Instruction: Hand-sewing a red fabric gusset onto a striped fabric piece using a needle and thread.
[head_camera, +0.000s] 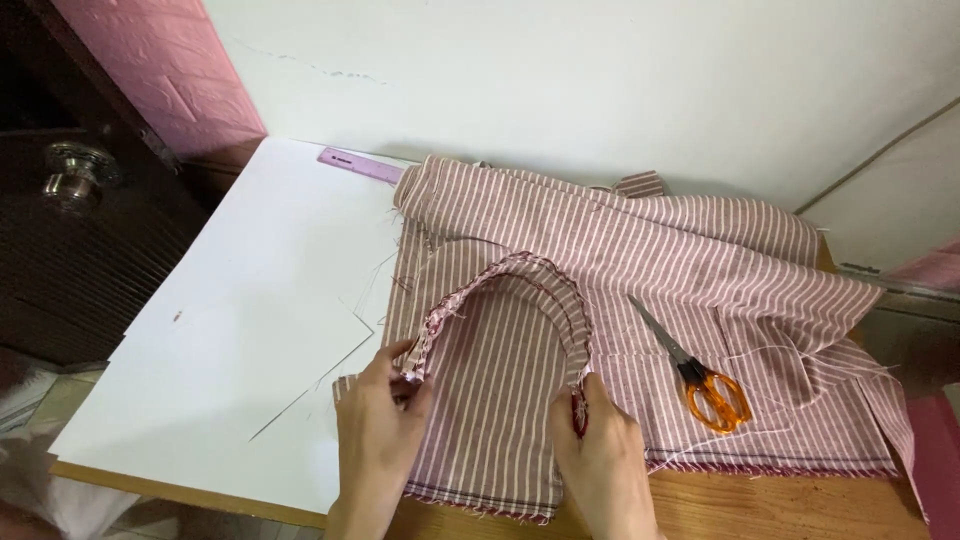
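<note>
The wooden table (800, 505) carries white paper sheets (250, 330) over its left half and the striped fabric (700, 260) over its right half, reaching the back edge. At the front edge lies a curved, arch-shaped seam (520, 275) of that fabric, raw edge up. The left hand (378, 430) pinches the arch's left end, fingers together on it; the right hand (600, 450) grips the right end. Both hands rise from the front edge. Orange-handled scissors (700, 380) lie just right, a purple ruler (360, 165) near the back edge.
</note>
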